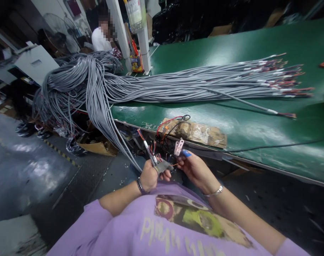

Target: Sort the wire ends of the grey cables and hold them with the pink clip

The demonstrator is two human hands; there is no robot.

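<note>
My left hand (150,175) is closed around the ends of several grey cables (124,151), which hang down from the table. A grey covering (163,166) wraps its thumb. Thin coloured wires (154,149) fan out above that hand from the stripped cable ends. Just to the right, my right hand (195,170) is pinched, with blue tape on one finger. An orange wire (174,164) reaches toward its fingertips. A small pink two-pronged piece (179,147) stands right above these fingers; whether they grip it I cannot tell.
A long bundle of grey cables (162,85) lies across the green table (271,142) and droops over its left end. A worn wooden board (201,134) with red and black leads sits at the near edge. A post (144,49) rises behind; a person (100,37) is beyond.
</note>
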